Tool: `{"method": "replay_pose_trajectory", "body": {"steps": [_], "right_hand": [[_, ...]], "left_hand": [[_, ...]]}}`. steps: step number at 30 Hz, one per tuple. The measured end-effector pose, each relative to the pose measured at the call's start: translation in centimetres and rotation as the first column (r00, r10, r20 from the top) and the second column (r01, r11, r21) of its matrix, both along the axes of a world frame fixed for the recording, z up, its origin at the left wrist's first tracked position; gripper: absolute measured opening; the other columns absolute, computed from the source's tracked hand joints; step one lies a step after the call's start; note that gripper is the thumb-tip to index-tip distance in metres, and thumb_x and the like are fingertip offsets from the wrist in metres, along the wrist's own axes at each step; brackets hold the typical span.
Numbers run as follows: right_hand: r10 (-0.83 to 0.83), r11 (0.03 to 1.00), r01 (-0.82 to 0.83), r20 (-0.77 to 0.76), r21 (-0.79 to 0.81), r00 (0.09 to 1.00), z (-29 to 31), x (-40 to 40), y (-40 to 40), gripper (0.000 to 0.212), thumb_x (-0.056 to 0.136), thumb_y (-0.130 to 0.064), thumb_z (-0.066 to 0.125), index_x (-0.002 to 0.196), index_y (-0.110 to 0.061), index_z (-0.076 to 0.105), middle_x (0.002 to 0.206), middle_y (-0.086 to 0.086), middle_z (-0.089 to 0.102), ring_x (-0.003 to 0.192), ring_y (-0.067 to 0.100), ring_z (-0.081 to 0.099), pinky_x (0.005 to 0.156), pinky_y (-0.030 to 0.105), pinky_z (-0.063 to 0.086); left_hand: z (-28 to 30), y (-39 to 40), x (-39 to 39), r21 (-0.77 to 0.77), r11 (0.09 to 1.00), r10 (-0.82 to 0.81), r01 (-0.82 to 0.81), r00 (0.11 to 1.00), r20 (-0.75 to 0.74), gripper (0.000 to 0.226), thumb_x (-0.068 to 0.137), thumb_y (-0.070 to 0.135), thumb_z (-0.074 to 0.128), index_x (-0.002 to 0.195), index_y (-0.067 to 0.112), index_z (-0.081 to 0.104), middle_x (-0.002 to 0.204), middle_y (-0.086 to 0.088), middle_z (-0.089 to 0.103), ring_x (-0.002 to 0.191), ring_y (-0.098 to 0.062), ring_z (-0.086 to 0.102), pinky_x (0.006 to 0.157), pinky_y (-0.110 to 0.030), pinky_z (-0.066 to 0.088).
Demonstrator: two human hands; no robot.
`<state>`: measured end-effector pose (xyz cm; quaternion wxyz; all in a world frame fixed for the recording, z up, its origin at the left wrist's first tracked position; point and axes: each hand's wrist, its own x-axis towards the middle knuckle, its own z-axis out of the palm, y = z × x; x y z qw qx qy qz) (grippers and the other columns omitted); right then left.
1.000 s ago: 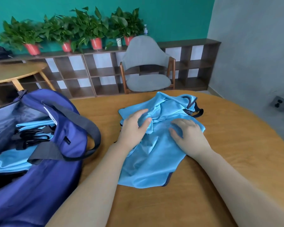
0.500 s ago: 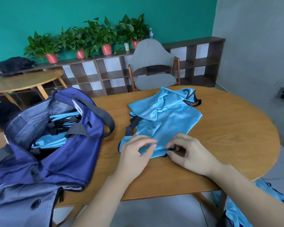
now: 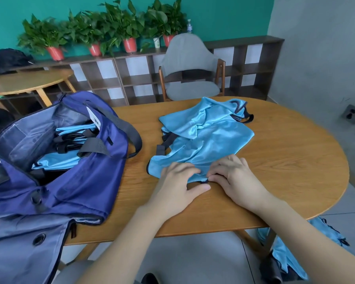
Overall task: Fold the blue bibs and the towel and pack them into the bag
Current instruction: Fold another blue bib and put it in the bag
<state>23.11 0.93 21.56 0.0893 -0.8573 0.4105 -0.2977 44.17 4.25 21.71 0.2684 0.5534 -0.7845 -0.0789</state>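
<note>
Lying lengthwise away: blue bib [image 3: 205, 140]

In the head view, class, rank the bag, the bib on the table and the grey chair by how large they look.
1. bag, though it is nearest the camera
2. bib
3. grey chair, farther away, so unsure against the bib

We see a rounded wooden tabletop [image 3: 285, 171] carrying an open navy bag [image 3: 74, 181] on its left and a crumpled blue bib [image 3: 205, 140] at centre, both hands resting on the bib's near edge.
</note>
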Motion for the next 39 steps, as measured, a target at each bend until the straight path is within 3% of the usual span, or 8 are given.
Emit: {"method": "replay_pose_trajectory", "body": {"steps": [4, 9, 14, 18, 25, 31, 36, 39], "right_hand": [[-0.024, 0.999, 0.018, 0.139, 0.039, 0.990, 0.1, 0.2, 1.0, 0.007, 0.100, -0.025, 0.060, 0.102, -0.026, 0.067, 0.097, -0.015, 0.062, 0.101, 0.010, 0.050, 0.097, 0.020, 0.035], [-0.032, 0.995, -0.001, 0.341, 0.097, 0.940, 1.1, 0.7, 1.8, 0.009, 0.095, -0.024, 0.067, 0.103, -0.022, 0.070, 0.091, -0.025, 0.068, 0.089, -0.002, 0.063, 0.082, 0.009, 0.043], [-0.126, 0.942, -0.083, 0.576, 0.324, 0.808, 1.6, 1.2, 2.0, 0.022, 0.083, -0.036, 0.072, 0.099, -0.022, 0.074, 0.093, -0.012, 0.075, 0.091, 0.007, 0.071, 0.087, 0.020, 0.053], [-0.103, 0.939, -0.105, 0.559, 0.328, 0.823, 1.6, 1.7, 2.5, 0.020, 0.074, -0.038, 0.078, 0.090, -0.026, 0.076, 0.088, -0.015, 0.075, 0.085, 0.003, 0.070, 0.082, 0.015, 0.050], [-0.131, 0.982, 0.039, 0.511, 0.185, 0.849, 2.4, 0.1, 2.0, 0.012, 0.079, -0.027, 0.080, 0.090, -0.023, 0.080, 0.089, -0.018, 0.075, 0.090, -0.004, 0.068, 0.084, 0.008, 0.045], [-0.182, 0.983, 0.151, 0.472, 0.104, 0.863, 2.6, -1.9, 1.2, 0.015, 0.075, -0.035, 0.079, 0.086, -0.024, 0.079, 0.091, -0.019, 0.072, 0.091, 0.003, 0.064, 0.087, 0.015, 0.046], [-0.199, 0.973, 0.227, 0.337, -0.046, 0.920, 2.1, -2.6, 0.7, 0.017, 0.080, -0.033, 0.076, 0.091, -0.021, 0.079, 0.088, -0.008, 0.066, 0.091, 0.018, 0.059, 0.086, 0.046, 0.050], [-0.218, 0.957, 0.268, 0.336, -0.109, 0.916, 2.0, -3.1, 0.5, 0.013, 0.086, -0.020, 0.076, 0.099, -0.017, 0.077, 0.091, -0.005, 0.060, 0.086, 0.015, 0.060, 0.079, 0.039, 0.053]], "left_hand": [[0.0, -0.3, -0.3, -0.073, 0.997, 0.009, -0.012, 0.999, -0.047, 0.046, 0.085, 0.065, 0.066, 0.115, 0.031, 0.073, 0.117, 0.018, 0.067, 0.114, -0.007, 0.054, 0.107, -0.032, 0.036], [0.5, 0.2, -0.4, -0.199, 0.980, -0.058, 0.015, 0.976, -0.212, 0.025, 0.088, 0.039, 0.077, 0.108, 0.026, 0.072, 0.106, 0.017, 0.071, 0.103, -0.001, 0.062, 0.099, -0.035, 0.045], [0.8, 1.4, -0.6, -0.366, 0.930, -0.078, -0.034, 0.955, -0.287, 0.021, 0.088, 0.015, 0.076, 0.108, 0.019, 0.072, 0.102, 0.015, 0.070, 0.099, -0.002, 0.062, 0.096, -0.034, 0.047], [0.4, 1.2, -0.4, -0.502, 0.856, -0.017, -0.124, 0.963, -0.268, 0.013, 0.087, 0.011, 0.076, 0.099, 0.016, 0.075, 0.096, 0.009, 0.072, 0.094, -0.012, 0.065, 0.089, -0.038, 0.048], [0.6, 1.0, 0.5, -0.507, 0.843, -0.016, -0.179, 0.934, -0.356, 0.006, 0.092, 0.010, 0.073, 0.098, 0.010, 0.073, 0.104, 0.003, 0.064, 0.101, -0.017, 0.062, 0.091, -0.040, 0.051], [1.1, 1.2, 0.8, -0.286, 0.926, 0.082, -0.248, 0.869, -0.487, 0.011, 0.096, 0.006, 0.064, 0.099, 0.015, 0.068, 0.097, 0.013, 0.067, 0.094, -0.005, 0.063, 0.084, -0.018, 0.047], [1.9, 1.3, 1.3, -0.209, 0.934, 0.132, -0.289, 0.826, -0.548, 0.015, 0.097, 0.005, 0.062, 0.102, 0.016, 0.071, 0.098, 0.012, 0.070, 0.095, -0.005, 0.064, 0.081, -0.012, 0.045], [2.4, 1.5, 1.8, -0.187, 0.935, 0.143, -0.301, 0.804, -0.577, 0.020, 0.098, 0.006, 0.061, 0.107, 0.019, 0.073, 0.104, 0.014, 0.070, 0.101, -0.005, 0.065, 0.085, -0.013, 0.046]]}}
